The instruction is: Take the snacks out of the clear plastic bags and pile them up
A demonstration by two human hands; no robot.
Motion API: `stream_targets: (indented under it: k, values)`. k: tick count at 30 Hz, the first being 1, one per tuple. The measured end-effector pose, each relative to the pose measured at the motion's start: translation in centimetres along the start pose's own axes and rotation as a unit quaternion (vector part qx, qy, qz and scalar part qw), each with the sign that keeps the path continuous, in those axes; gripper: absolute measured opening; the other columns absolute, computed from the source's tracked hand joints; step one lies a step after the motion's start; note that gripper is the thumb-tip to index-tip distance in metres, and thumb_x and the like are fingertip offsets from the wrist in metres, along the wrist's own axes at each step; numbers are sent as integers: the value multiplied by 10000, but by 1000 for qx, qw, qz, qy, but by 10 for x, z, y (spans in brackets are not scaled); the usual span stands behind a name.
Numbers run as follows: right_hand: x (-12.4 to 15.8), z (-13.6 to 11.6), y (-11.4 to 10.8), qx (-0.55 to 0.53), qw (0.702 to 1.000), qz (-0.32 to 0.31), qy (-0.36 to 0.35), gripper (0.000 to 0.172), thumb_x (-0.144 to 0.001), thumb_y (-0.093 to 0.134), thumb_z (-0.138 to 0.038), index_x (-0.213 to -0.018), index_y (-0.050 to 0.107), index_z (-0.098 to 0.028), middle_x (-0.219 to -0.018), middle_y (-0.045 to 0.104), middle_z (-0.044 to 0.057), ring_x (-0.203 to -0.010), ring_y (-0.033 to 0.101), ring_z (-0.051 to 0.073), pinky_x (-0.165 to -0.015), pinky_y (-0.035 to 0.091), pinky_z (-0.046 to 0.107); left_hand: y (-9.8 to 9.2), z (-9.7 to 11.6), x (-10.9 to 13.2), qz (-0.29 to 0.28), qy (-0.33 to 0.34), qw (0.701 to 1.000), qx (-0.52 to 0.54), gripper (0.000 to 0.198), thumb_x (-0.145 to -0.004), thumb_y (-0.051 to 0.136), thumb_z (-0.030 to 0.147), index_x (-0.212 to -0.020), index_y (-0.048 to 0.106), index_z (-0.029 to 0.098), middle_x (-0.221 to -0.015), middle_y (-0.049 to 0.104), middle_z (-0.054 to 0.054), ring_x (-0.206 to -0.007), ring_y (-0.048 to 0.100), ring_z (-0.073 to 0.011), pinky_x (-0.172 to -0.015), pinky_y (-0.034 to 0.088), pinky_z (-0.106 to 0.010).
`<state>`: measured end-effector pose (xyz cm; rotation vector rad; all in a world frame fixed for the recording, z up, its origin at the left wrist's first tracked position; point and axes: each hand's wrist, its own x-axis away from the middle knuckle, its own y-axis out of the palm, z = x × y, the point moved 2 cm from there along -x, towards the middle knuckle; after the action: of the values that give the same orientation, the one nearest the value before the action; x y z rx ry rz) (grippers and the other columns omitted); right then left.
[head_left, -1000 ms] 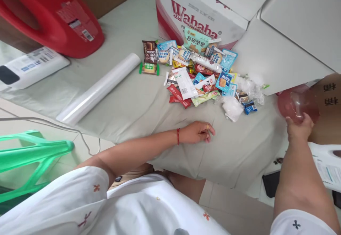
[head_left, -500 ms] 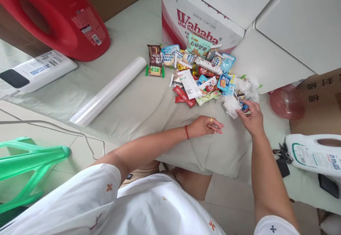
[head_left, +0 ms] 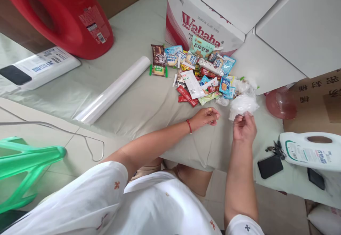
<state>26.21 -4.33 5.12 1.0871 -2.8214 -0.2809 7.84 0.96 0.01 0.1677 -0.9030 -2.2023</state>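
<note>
My right hand (head_left: pixel 244 127) is palm up, its fingertips pinching the near edge of a crumpled white plastic bag (head_left: pixel 244 105). That bag lies at the right end of a pile of small snack packets (head_left: pixel 198 77). Beside it is a smaller clear crumpled wrapper (head_left: pixel 222 101), and behind it more clear plastic (head_left: pixel 243 85). My left hand (head_left: pixel 205 118), with a ring and a red wrist cord, hovers over the cloth just in front of the pile. Its fingers are loosely bent and hold nothing.
A clear plastic film roll (head_left: pixel 114 91) lies left of the packets. A large red jug (head_left: pixel 98 18) stands at back left, a Wahaba carton (head_left: pixel 197 22) behind the pile. On the right are a pink bowl (head_left: pixel 279 103), a white detergent bottle (head_left: pixel 301 153) and a black wallet-like item (head_left: pixel 270 166).
My right hand has turned palm up and drawn back slightly, with the white bag now spread larger in front of it. My left hand has moved slightly up, its fingers more bent.
</note>
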Motion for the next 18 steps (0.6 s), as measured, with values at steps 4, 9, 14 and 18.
stream_targets:
  k: [4, 9, 14, 18]
  values:
    - [52, 16, 17, 50, 998, -34, 30, 480, -609, 917, -422, -821, 533, -227, -751, 576, -68, -605, 517, 69, -502, 424, 186, 5, 7, 4, 49, 32, 998, -6, 706, -599, 978, 493, -1083, 575, 174, -1096, 629, -48, -861, 622, -113, -702, 571, -248]
    - [75, 18, 25, 109, 991, -77, 9, 502, -628, 922, -492, -803, 536, -223, -707, 580, -70, -588, 490, 72, -533, 438, 205, 3, 9, 4, 53, 37, 998, -5, 573, -689, 922, 531, -972, 570, 177, -953, 667, -20, -757, 634, -102, -625, 533, -209]
    - [48, -13, 12, 87, 995, -37, -19, 518, -671, 880, -499, -816, 457, -239, -689, 525, -73, -531, 426, 56, -455, 319, 165, -6, 10, -3, 83, 20, 995, 50, 452, -897, 722, 583, -810, 545, 176, -616, 580, 40, -463, 455, -41, -429, 296, -165]
    - [-22, -40, 6, 194, 957, 69, -204, 396, -813, 713, -556, -872, 459, -258, -732, 514, -47, -535, 422, 87, -434, 325, 205, -8, 13, -4, 80, 2, 984, 157, 383, -836, 821, 476, -890, 605, 164, -709, 640, 31, -543, 555, -57, -478, 373, -166]
